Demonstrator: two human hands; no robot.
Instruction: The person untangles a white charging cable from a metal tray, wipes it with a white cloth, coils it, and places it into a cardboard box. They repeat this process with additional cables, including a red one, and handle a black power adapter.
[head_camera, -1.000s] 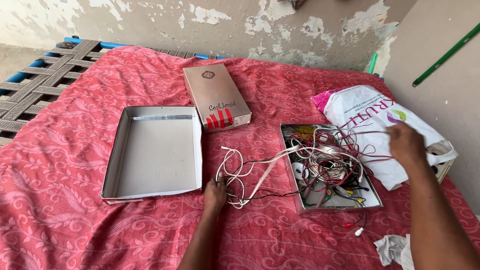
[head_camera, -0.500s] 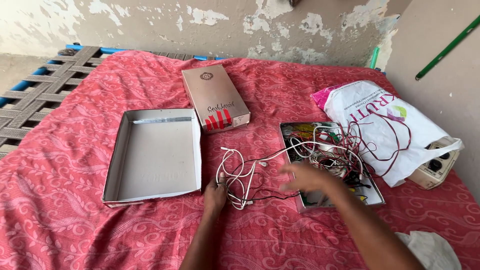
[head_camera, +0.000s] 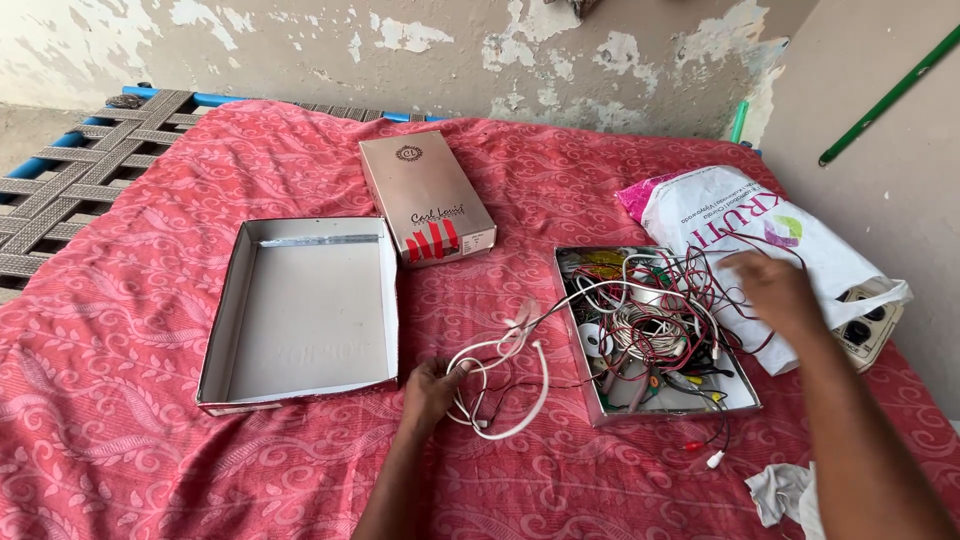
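Note:
My left hand (head_camera: 432, 388) rests on the red patterned bedspread (head_camera: 150, 450) and grips a loose bundle of white and dark cables (head_camera: 500, 380). Those cables run right into a shallow metal tray (head_camera: 590, 395) full of tangled red, white and black wires (head_camera: 655, 320). Blurred with motion, my right hand (head_camera: 772, 290) hovers over the tray's right edge among red wires; whether it grips any is unclear. An open grey cardboard box (head_camera: 215, 340) lies left of my left hand, nothing inside it.
A brown box lid (head_camera: 425, 195) lies behind the open box. A white plastic bag (head_camera: 740, 225) covers a white device with knobs (head_camera: 870, 330) at the right. A crumpled white cloth (head_camera: 785, 492) lies front right. The woven cot frame (head_camera: 60, 185) shows at left.
My right hand swept from the bag to the middle, then back right over the tray. The white cable bundle in my left hand shifted and spread out to the right.

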